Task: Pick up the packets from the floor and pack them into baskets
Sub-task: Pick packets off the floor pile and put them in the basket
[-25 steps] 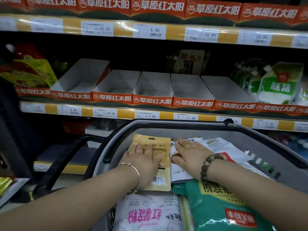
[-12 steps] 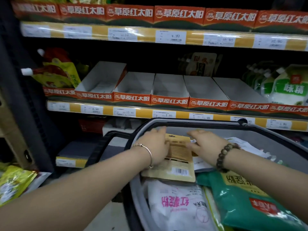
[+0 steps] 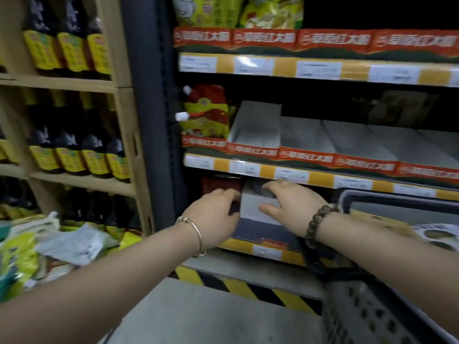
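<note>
Both hands are in the air in front of the lowest shelf [image 3: 238, 244], and both are empty as far as the blurred view allows me to see. The left hand [image 3: 213, 217] has its fingers [image 3: 229, 194] loosely curled, with nothing between them. The right hand [image 3: 293, 207] has its fingers [image 3: 272, 186] relaxed and a little spread in front of a white box [image 3: 253, 212]; whether they touch the box I cannot tell. The packets [image 3: 32, 254] that remain to be collected lie in a heap on the floor [image 3: 211, 316], at the foot of the rack of bottles [image 3: 74, 157]. From the fingers this heap is to the left and lower down, well apart from both hands. The left hand is clearly the nearer one, because the right hand would need to cross over the left arm. On the near side of the heap lies a grey-white packet [image 3: 79, 244], flat, with its long axis roughly left to right and its right end pointing toward the left forearm. The basket [image 3: 367, 319] stands on the opposite side, below the right forearm, and some packets already lie inside it. In my judgement the coming move is a reach down and to the left with the left hand, taking this packet across its short side, and afterwards a carry to the right over the open floor to the basket.
</note>
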The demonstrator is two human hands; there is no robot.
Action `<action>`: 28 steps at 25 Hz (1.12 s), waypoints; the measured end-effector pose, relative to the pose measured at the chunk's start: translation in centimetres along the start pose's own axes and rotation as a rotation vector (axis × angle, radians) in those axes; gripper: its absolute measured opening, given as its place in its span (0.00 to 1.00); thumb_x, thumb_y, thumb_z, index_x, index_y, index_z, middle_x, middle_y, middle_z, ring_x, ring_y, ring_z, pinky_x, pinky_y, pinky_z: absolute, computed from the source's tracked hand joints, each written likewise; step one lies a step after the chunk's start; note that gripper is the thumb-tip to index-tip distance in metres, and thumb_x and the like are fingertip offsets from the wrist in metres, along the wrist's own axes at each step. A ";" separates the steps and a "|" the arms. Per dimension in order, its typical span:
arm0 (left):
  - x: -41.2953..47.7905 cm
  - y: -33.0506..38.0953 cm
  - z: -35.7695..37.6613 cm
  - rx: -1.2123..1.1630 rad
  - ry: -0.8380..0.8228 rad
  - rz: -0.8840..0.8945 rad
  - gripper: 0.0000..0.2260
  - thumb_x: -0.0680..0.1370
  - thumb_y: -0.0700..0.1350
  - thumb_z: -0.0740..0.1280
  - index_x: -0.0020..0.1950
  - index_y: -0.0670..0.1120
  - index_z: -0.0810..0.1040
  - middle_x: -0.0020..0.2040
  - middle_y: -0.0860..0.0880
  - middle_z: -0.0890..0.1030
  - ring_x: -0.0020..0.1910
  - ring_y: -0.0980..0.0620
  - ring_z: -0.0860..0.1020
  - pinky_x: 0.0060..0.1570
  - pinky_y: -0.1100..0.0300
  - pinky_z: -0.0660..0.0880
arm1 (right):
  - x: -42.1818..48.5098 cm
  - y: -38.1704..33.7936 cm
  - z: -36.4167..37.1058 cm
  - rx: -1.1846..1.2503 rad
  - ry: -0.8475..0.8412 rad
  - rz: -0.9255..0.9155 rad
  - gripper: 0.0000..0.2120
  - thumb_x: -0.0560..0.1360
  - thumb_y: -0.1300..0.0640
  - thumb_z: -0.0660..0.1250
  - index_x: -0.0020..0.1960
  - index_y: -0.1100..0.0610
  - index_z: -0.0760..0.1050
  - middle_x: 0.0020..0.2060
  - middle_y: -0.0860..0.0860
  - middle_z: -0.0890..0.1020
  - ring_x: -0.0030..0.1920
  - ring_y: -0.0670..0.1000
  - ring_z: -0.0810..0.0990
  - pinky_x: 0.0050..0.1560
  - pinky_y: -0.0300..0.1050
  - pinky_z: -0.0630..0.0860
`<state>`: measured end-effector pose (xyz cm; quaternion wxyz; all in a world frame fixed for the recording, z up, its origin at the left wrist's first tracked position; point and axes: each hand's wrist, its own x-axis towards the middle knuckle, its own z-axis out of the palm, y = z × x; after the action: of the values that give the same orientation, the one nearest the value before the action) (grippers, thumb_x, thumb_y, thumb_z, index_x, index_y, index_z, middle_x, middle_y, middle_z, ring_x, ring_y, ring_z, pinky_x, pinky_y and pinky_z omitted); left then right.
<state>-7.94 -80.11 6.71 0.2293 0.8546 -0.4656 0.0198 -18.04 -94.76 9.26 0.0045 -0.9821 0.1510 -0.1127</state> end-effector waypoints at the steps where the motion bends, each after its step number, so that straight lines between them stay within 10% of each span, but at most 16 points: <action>1: -1.2 -2.4 -0.6 0.007 0.003 -0.041 0.21 0.79 0.50 0.59 0.72 0.52 0.63 0.67 0.49 0.69 0.63 0.47 0.71 0.60 0.54 0.70 | 1.2 -2.4 0.9 0.004 -0.012 -0.016 0.24 0.78 0.42 0.56 0.71 0.50 0.62 0.67 0.50 0.69 0.64 0.53 0.72 0.60 0.47 0.71; 14: -14.1 -28.3 2.0 0.017 -0.030 -0.684 0.19 0.77 0.46 0.61 0.68 0.50 0.68 0.64 0.44 0.74 0.60 0.42 0.75 0.55 0.52 0.74 | 8.3 -23.1 20.7 -0.084 -0.433 -0.278 0.18 0.77 0.48 0.58 0.64 0.54 0.69 0.62 0.54 0.74 0.63 0.57 0.73 0.57 0.48 0.70; 20: -20.4 -32.5 4.8 -0.016 -0.077 -0.801 0.18 0.77 0.44 0.60 0.68 0.49 0.68 0.66 0.45 0.72 0.60 0.43 0.74 0.54 0.53 0.73 | 11.1 -29.7 31.3 0.432 -0.734 0.181 0.22 0.72 0.44 0.64 0.59 0.57 0.70 0.52 0.56 0.77 0.51 0.57 0.76 0.47 0.43 0.72; 24: -22.8 -33.2 6.6 -0.027 -0.102 -0.846 0.20 0.78 0.45 0.59 0.71 0.52 0.65 0.69 0.49 0.69 0.62 0.46 0.73 0.55 0.54 0.73 | 14.3 -30.5 36.1 0.749 -0.811 0.728 0.22 0.74 0.43 0.66 0.49 0.63 0.69 0.27 0.57 0.76 0.25 0.53 0.73 0.27 0.38 0.67; 28: -23.4 -34.0 7.4 -0.089 -0.031 -0.882 0.19 0.79 0.44 0.59 0.70 0.52 0.66 0.68 0.51 0.70 0.63 0.50 0.73 0.55 0.56 0.73 | 17.4 -30.1 40.8 1.115 -0.664 0.802 0.15 0.81 0.55 0.54 0.36 0.54 0.62 0.30 0.49 0.73 0.33 0.46 0.67 0.31 0.39 0.65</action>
<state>4.87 -49.06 -18.36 0.2453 0.9610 -0.0603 -0.1127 16.13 -72.21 -25.39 0.5857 -0.6866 0.4077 0.1393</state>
